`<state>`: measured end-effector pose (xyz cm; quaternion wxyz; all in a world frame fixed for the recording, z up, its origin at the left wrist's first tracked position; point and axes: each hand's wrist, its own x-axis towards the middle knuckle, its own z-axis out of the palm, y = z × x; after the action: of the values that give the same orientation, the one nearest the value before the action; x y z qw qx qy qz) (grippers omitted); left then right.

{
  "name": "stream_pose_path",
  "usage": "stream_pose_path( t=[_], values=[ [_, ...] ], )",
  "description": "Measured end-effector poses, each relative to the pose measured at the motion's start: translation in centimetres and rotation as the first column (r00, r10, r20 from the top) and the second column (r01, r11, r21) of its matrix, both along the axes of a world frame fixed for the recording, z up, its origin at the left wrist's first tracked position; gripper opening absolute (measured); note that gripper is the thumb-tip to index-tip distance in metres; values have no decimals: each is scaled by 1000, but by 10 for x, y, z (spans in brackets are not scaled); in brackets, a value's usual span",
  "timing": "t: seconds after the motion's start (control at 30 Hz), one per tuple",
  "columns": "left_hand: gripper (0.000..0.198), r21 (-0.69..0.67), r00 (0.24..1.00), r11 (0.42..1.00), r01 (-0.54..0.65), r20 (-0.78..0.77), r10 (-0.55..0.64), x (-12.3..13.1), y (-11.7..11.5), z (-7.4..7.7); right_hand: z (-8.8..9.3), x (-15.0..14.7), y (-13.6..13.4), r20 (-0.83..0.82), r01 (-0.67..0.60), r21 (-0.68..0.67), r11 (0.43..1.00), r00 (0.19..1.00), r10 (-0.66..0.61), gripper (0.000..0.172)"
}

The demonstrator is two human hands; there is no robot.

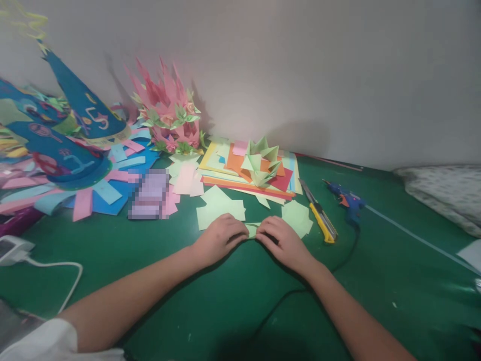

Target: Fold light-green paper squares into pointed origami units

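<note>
Between both hands is a small piece of light green paper [252,231], partly folded, low over the green table. My left hand [222,237] pinches its left end, and my right hand [280,239] pinches the right end. The fingers hide most of the paper. Just beyond my left hand lie loose pale green paper pieces [220,205]. More green paper pieces [296,218] lie behind my right hand. A folded green paper shape with pointed tips [262,163] sits on a stack of coloured paper [214,168] farther back.
Right of my hands lie a yellow box cutter [322,220] and a blue glue gun [347,200], its dark cord running across the table [180,301]. At left are blue cone hats [80,100], a pink paper crown [169,110], a blurred-out phone [149,194] and a white charger [15,249].
</note>
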<state>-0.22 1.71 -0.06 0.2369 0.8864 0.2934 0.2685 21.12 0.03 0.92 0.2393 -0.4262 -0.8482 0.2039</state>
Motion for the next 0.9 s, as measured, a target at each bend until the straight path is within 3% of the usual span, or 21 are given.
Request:
stream_pose_path(
  t=[0.27,0.67,0.9],
  values=[
    [7,-119,994,987,-111,-12,110,1,-1,0,-7,-5,1,49,98,-3,995,994,-98,18],
    [1,-107,997,991,-80,13,82,1,-2,-1,-8,-7,1,70,131,-12,991,989,-129,16],
    [9,-107,998,993,-52,41,57,1,-2,-2,-6,-11,2,88,157,-12,988,984,-156,14]
  ],
)
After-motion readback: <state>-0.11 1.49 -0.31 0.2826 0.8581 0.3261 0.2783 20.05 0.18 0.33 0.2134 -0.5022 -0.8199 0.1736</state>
